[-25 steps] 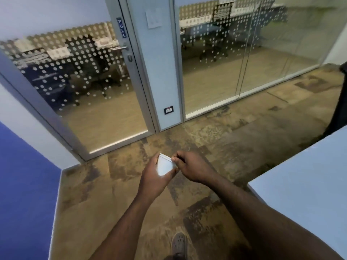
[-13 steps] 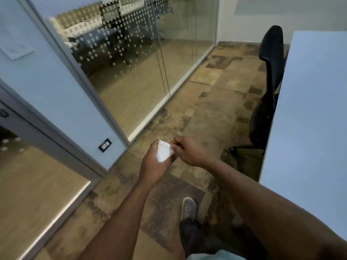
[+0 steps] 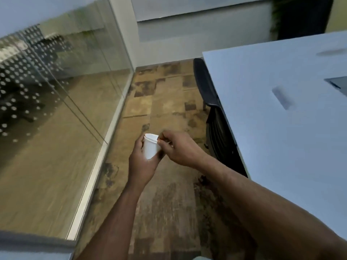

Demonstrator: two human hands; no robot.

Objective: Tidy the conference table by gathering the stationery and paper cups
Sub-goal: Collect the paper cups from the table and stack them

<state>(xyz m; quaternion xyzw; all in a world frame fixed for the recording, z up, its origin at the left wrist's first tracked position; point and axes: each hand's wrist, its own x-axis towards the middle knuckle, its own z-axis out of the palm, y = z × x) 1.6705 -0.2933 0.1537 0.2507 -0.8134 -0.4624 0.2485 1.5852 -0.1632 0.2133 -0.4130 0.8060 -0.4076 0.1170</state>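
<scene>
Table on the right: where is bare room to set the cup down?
The table is bare along its near left edge, beside the chair. Farther in, two blurred dark items and a grey panel crowd it. Both hands hold the cup.

Only 1 view is given, from a camera worn on the person's head, looking forward and steeply down. It sits close above both forearms, which reach in from the bottom edge toward the middle of the frame. The wide lens bends the glass wall (image 3: 62, 113) along the left and the white table (image 3: 281, 139) along the right, with patterned carpet (image 3: 165, 102) running between them. The picture is blurred.
</scene>
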